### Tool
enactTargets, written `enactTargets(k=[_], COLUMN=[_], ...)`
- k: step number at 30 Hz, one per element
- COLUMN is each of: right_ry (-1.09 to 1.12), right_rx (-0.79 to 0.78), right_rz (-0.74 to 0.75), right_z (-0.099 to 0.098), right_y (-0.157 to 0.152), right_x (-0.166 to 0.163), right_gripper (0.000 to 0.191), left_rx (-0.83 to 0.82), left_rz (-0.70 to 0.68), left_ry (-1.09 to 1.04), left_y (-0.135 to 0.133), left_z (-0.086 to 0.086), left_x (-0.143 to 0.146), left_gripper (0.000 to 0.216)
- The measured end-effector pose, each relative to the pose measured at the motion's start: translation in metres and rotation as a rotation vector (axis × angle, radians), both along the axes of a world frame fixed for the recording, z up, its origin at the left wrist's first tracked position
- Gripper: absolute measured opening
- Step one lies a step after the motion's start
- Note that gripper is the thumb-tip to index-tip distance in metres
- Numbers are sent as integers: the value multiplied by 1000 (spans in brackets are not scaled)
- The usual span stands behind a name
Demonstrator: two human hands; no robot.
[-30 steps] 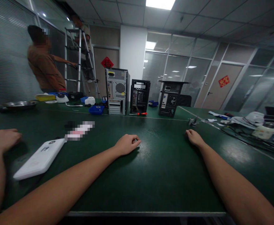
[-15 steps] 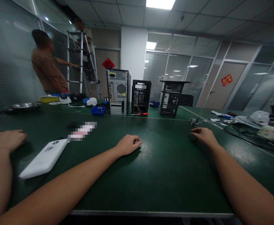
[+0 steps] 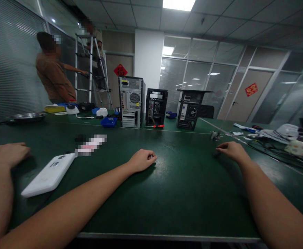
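Note:
My left hand (image 3: pixel 142 160) rests on the green table (image 3: pixel 182 193) near its middle, fingers curled inward. A small greyish bit shows between thumb and fingers, too small to name. Over on the right, my right hand (image 3: pixel 232 151) is bent down with thumb and fingertips pinched together. Something small and dark shows under those fingertips, but I cannot make out what it is. Just beyond them on the tabletop lies a little cluster of metal parts (image 3: pixel 215 135).
Another person's hand (image 3: pixel 8 154) lies at the left beside a white power bank-like device (image 3: pixel 49 175). Computer cases (image 3: pixel 132 102) stand along the back, with a red-handled screwdriver (image 3: pixel 158 126) and a blue tray (image 3: pixel 109 122). Cables (image 3: pixel 273 150) lie right. Two people are by a ladder (image 3: pixel 90 69).
My right hand has shifted a little to the right, away from the metal parts, its fingertips lower toward the table. My left hand stays in place.

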State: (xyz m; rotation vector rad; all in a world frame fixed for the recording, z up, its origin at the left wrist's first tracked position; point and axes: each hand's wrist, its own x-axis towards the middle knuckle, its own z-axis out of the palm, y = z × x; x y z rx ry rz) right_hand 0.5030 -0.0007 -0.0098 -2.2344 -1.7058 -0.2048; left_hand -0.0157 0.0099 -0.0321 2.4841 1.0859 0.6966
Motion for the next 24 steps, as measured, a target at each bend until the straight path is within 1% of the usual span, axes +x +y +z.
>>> enactTargets(k=[6, 12, 18, 24], right_ry=[34, 72, 64, 98], right_rx=[24, 46, 133, 71], right_rz=[40, 65, 67, 83], right_z=[-2, 0, 1, -3], right_y=[-1, -5, -8, -8], right_x=[3, 5, 4, 4], right_gripper=[31, 32, 32, 38], left_rx=[4, -5, -5, 14], left_rz=[-7, 0, -4, 1], left_ry=[-5, 4, -4, -1], left_y=[2, 2, 2, 3], left_z=[-1, -2, -2, -4], left_x=[-1, -1, -1, -1], left_gripper=[36, 37, 37, 35])
